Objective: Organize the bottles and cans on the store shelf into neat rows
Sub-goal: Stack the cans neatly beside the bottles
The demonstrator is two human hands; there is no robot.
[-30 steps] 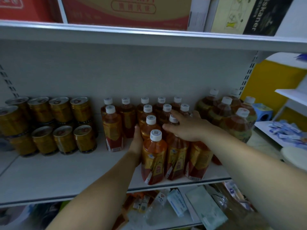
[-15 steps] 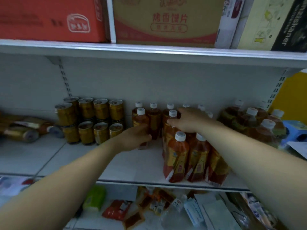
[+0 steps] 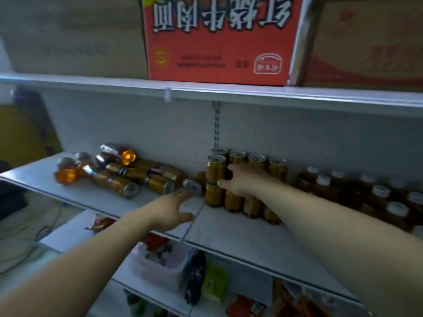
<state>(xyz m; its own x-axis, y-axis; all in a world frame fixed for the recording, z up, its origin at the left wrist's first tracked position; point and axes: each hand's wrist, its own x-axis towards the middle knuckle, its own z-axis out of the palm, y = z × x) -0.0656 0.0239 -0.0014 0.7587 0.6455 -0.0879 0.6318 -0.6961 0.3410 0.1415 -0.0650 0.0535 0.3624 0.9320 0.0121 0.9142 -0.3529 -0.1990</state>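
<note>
Gold cans (image 3: 216,165) stand stacked two high in a row at the middle of the white shelf (image 3: 229,227). My right hand (image 3: 242,181) lies flat against the front of this stack, fingers pointing left. To the left, a jumble of cans and bottles (image 3: 119,177) lies on its side. One fallen bottle with a white cap (image 3: 192,186) points toward the stack. My left hand (image 3: 171,209) hovers open just in front of that cap, holding nothing. Tea bottles with white caps (image 3: 380,197) stand in rows at the right.
A red carton (image 3: 217,42) and brown cartons sit on the upper shelf. A slotted upright rail (image 3: 217,124) runs down the back wall. The lower shelf holds snack packets (image 3: 215,280) and a plastic tub (image 3: 160,266).
The view has swung left. Both hands left the tea bottles; the right hand now rests on the gold can stack and the left hand reaches toward the fallen bottle.
</note>
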